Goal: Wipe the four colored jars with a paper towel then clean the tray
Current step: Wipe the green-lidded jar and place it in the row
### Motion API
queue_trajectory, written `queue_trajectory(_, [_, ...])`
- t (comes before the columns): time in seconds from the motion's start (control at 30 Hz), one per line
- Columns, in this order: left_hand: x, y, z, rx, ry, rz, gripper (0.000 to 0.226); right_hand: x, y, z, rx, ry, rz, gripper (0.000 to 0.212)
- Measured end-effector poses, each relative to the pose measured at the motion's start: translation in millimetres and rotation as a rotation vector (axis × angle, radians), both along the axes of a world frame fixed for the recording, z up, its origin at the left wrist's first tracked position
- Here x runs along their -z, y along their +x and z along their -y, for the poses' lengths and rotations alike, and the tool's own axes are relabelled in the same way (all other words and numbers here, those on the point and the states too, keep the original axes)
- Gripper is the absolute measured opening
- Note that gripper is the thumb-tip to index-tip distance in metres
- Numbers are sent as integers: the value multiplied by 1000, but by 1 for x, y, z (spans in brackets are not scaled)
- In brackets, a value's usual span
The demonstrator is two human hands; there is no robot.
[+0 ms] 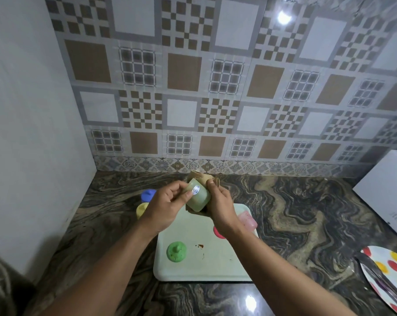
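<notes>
While the dark, swirl-veined stone counter point(295, 213) carried everything in a corner under patterned wall tiles point(193, 87), the pale, round-cornered tray point(193, 270) lay flat at its middle, probably as the work base, its smooth face marked by a few small brown spots point(200, 246) not yet wiped. Above the tray's far edge, both hands held the green jar point(196, 197) tilted and lidless, likely so that its sides could be reached all round. The left hand point(165, 208) pinched the jar's rim end with thumb and fingertips, steadying it, while the right hand point(218, 208) curled round its other side with the brownish, crumpled paper towel point(202, 177) pressed between palm and jar, the paper bunching out beyond it. The jar looked like matte, translucent plastic, cylindrical, with a small round silvery sticker on its wall. Its green lid point(176, 251), a domed disc with a knob, rested on the tray's near left. A pink jar point(247, 221) lay on the tray's right edge, partly hidden by the right wrist, with a red lid point(218, 232) just beside it. Off the tray to the left stood a blue jar point(148, 195) and a yellow jar point(142, 209), close together, perhaps set aside once done. A polka-dotted plate point(387, 270) sat at the far right.
</notes>
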State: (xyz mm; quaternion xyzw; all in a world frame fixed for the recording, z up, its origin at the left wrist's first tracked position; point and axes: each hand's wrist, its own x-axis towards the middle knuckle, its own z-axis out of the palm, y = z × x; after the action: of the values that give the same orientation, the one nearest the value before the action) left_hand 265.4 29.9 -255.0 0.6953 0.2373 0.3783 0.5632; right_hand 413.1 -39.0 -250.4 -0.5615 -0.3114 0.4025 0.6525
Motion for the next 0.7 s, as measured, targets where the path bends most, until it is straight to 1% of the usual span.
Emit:
queue_trajectory(0.03, [2, 2, 1, -44, 12, -39, 8, 2, 0, -3, 20, -28, -20, 37])
queue_trajectory(0.1, [7, 3, -1, -199, 6, -129, 8, 7, 1, -6, 64, 20, 135, 35])
queue_trajectory(0.17, [13, 5, -2, -289, -91, -145, 4, 16, 4, -8, 109, 119, 428, 34])
queue_trajectory(0.23, [14, 9, 4, -280, -263, -56, 7, 24, 5, -5, 131, 242, 773, 34])
queue_trajectory(0.27, [14, 12, 7, -275, -327, -9, 10, 26, 4, -3, 122, 294, 909, 36])
queue_trajectory(0.3, [13, 14, 10, -277, -362, 22, 12, 30, 3, -2, 107, 329, 953, 38])
queue_trajectory(0.33, [14, 15, 12, -276, -380, 43, 13, 34, 1, -2, 84, 331, 904, 38])
queue_trajectory(0.37, [15, 15, 14, -263, -395, 64, 14, 36, 1, -3, 72, 299, 760, 37])
queue_trajectory(0.4, [16, 14, 16, -244, -416, 89, 14, 33, 0, -5, 74, 189, 502, 37])
queue_trajectory(0.43, [18, 13, 17, -231, -443, 113, 14, 26, 2, -9, 62, 17, 198, 37])
queue_trajectory(0.47, [20, 11, 16, -226, -462, 123, 13, 22, 7, -13, 35, -124, -22, 37])
queue_trajectory(0.5, [22, 10, 15, -228, -462, 119, 12, 16, 7, -13, 12, -174, -87, 35])
queue_trajectory(0.53, [23, 9, 13, -239, -442, 105, 12, 14, 4, -12, 22, -116, -34, 34])
queue_trajectory(0.57, [23, 8, 11, -248, -422, 94, 11, 14, 0, -10, 42, 22, 104, 34])
queue_trajectory(0.63, [22, 8, 7, -261, -421, 98, 8, 17, -8, -2, 61, 280, 517, 36])
queue_trajectory(0.67, [21, 8, 6, -262, -428, 108, 6, 20, -9, -1, 72, 327, 678, 36])
queue_trajectory(0.7, [20, 8, 7, -261, -423, 120, 7, 24, -8, -3, 75, 328, 714, 36])
